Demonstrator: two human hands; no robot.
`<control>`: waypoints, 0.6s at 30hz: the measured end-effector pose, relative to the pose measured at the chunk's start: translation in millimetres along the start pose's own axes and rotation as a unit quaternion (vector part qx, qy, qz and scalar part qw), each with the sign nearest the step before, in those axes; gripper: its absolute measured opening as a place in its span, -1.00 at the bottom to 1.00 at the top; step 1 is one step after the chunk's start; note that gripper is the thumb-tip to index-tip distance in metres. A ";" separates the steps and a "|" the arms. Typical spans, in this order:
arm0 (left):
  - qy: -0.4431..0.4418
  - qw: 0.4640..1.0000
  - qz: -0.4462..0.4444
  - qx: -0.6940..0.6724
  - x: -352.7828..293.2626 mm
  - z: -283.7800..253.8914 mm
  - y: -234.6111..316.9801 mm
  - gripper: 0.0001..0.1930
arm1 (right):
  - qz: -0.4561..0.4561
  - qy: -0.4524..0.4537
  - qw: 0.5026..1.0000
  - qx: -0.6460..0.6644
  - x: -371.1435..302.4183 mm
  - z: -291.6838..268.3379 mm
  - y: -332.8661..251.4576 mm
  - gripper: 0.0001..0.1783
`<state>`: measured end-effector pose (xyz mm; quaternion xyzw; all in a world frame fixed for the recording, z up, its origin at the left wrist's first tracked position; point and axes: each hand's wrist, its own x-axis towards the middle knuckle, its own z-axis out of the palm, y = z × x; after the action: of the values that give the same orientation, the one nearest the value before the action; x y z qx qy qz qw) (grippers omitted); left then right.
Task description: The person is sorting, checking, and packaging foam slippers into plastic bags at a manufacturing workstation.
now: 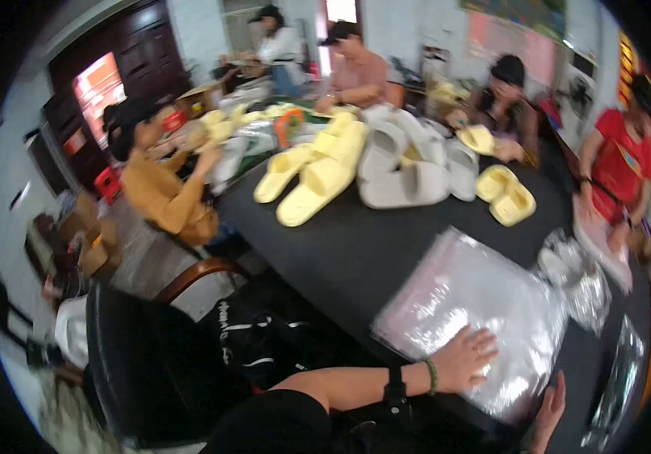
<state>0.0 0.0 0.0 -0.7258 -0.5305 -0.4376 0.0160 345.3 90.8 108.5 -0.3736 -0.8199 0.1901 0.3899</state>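
Note:
A stack of clear plastic bags (484, 303) lies flat near the table's front edge, shiny and pinkish along its left side. My left hand (465, 360) rests on the stack with fingers spread and nothing in it. At the stack's lower right corner, my right hand (549, 408) stands with its fingers stretched out; only part of it shows. Farther back are a pair of yellow slippers (325, 170), a heap of grey slippers (405, 185) and a small yellow pair (507, 195).
Crumpled clear plastic (577, 280) and a narrow plastic-wrapped packet (615, 386) lie to the right on the dark table (310, 253). Several people sit or stand around it, some handling slippers. A black chair (144, 363) and a black bag (253, 333) are at my left.

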 end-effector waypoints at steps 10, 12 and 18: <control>-0.260 0.946 0.036 0.190 -145.0 -70.2 -50.4 -0.38 | 0.336 0.283 0.878 -0.191 -329.0 64.6 -58.6 -0.57; -0.269 0.938 0.041 0.216 -148.6 -58.9 -43.5 -0.38 | 0.372 0.327 0.830 -0.257 -400.4 28.5 -56.7 -0.58; -0.292 0.926 0.060 0.233 -163.3 -53.2 -37.4 -0.39 | 0.529 0.312 0.667 -0.422 -582.0 3.2 -112.6 -0.45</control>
<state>-71.1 -133.1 -90.2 -0.8276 -0.5543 -0.0691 0.0551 533.0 -425.1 -115.1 -0.9065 -0.3081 -0.1295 0.2579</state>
